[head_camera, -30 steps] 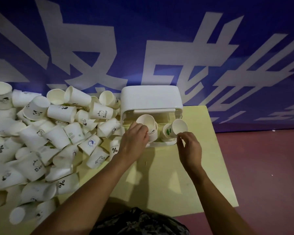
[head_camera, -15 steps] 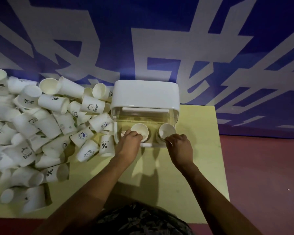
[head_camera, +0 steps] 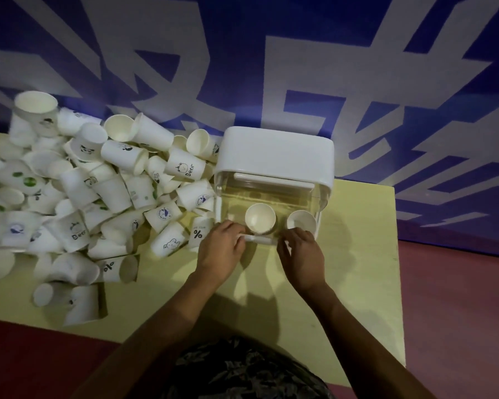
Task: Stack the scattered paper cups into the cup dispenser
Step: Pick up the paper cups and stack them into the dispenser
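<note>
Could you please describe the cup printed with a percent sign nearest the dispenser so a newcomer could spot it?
Start at the white cup dispenser on the yellow table. At its lower left corner, just left of the left hand, lies the cup. It alone there bears a bold black percent sign; its neighbour shows a rabbit.

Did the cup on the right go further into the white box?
Yes. The right cup went from poking out of the dispenser front, held by the right hand, to sitting inside.

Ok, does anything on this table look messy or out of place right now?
Yes: a heap of loose paper cups sprawls over the table's left side, most tipped sideways, some overlapping. Only two cups sit in the dispenser.
</note>
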The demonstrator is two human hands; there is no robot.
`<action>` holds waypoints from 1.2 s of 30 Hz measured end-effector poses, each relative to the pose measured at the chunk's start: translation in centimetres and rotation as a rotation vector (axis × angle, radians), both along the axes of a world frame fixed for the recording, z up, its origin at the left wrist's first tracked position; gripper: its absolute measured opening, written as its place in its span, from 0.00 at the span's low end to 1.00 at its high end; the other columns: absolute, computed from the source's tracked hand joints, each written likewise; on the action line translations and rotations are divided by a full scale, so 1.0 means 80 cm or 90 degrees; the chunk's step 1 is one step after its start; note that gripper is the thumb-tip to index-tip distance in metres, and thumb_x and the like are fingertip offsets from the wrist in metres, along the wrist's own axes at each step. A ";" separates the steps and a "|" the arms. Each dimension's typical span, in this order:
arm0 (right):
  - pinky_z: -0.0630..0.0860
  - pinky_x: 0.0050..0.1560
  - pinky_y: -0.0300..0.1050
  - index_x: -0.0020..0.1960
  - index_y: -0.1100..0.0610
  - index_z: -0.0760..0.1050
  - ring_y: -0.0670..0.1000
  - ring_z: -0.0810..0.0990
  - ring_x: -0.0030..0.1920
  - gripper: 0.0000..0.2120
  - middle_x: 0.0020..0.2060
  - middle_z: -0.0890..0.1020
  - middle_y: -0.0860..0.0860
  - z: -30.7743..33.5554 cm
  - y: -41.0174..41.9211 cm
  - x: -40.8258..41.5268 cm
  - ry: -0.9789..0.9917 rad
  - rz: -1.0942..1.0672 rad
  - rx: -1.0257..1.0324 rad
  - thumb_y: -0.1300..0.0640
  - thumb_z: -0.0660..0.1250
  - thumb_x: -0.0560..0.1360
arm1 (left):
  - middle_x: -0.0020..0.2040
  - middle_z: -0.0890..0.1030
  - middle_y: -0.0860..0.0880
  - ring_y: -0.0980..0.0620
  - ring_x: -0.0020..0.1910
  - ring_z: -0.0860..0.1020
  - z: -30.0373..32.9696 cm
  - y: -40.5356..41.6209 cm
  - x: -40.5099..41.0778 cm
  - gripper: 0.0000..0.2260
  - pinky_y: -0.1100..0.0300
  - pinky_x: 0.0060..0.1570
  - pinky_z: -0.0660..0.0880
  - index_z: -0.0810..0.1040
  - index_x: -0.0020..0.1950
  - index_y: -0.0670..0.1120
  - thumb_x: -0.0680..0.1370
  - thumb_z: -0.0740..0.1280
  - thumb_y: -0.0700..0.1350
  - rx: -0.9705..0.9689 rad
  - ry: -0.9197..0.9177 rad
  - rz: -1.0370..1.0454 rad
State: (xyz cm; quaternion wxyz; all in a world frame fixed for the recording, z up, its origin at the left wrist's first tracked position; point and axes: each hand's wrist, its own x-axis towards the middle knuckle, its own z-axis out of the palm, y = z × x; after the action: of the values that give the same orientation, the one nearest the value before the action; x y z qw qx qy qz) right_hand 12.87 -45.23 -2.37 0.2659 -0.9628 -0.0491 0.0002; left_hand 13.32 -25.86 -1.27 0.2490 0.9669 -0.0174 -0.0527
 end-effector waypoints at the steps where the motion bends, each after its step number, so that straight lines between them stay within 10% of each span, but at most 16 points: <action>1: 0.74 0.33 0.46 0.45 0.54 0.79 0.52 0.77 0.39 0.02 0.39 0.81 0.50 0.000 0.015 -0.004 0.033 0.000 0.044 0.57 0.67 0.76 | 0.51 0.80 0.51 0.49 0.50 0.77 -0.001 0.015 -0.009 0.08 0.55 0.45 0.76 0.80 0.54 0.49 0.76 0.66 0.44 0.003 0.002 0.024; 7: 0.76 0.45 0.42 0.42 0.53 0.82 0.48 0.82 0.40 0.08 0.39 0.85 0.47 -0.015 0.097 -0.026 0.414 -0.084 0.254 0.54 0.65 0.76 | 0.67 0.72 0.49 0.46 0.63 0.70 -0.015 0.112 -0.040 0.19 0.51 0.61 0.70 0.72 0.68 0.49 0.77 0.64 0.48 0.137 0.131 0.088; 13: 0.72 0.36 0.39 0.48 0.58 0.81 0.48 0.78 0.37 0.07 0.41 0.82 0.52 -0.026 0.173 -0.043 0.615 -0.302 0.564 0.61 0.63 0.76 | 0.72 0.66 0.49 0.46 0.67 0.65 -0.031 0.184 -0.033 0.23 0.50 0.66 0.67 0.68 0.72 0.49 0.76 0.65 0.43 0.167 0.163 0.034; 29: 0.74 0.37 0.46 0.45 0.61 0.79 0.52 0.76 0.37 0.03 0.39 0.81 0.57 -0.059 0.304 0.002 0.478 -0.647 0.548 0.64 0.66 0.74 | 0.70 0.68 0.44 0.44 0.59 0.77 -0.053 0.249 0.016 0.25 0.52 0.57 0.76 0.62 0.75 0.51 0.79 0.65 0.46 0.101 0.235 -0.123; 36: 0.81 0.40 0.48 0.49 0.52 0.78 0.49 0.82 0.40 0.07 0.42 0.83 0.47 -0.033 0.297 -0.019 0.375 -0.543 0.430 0.60 0.66 0.73 | 0.53 0.74 0.49 0.48 0.56 0.71 -0.065 0.260 0.029 0.06 0.56 0.48 0.72 0.74 0.47 0.49 0.78 0.66 0.50 0.068 0.196 -0.165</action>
State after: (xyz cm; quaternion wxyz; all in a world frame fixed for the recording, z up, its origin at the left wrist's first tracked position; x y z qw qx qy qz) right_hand 11.35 -21.48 -4.98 0.5349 -0.7197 0.4184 0.1443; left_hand 15.60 -5.05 -6.48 0.1879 0.9490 -0.1005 -0.2322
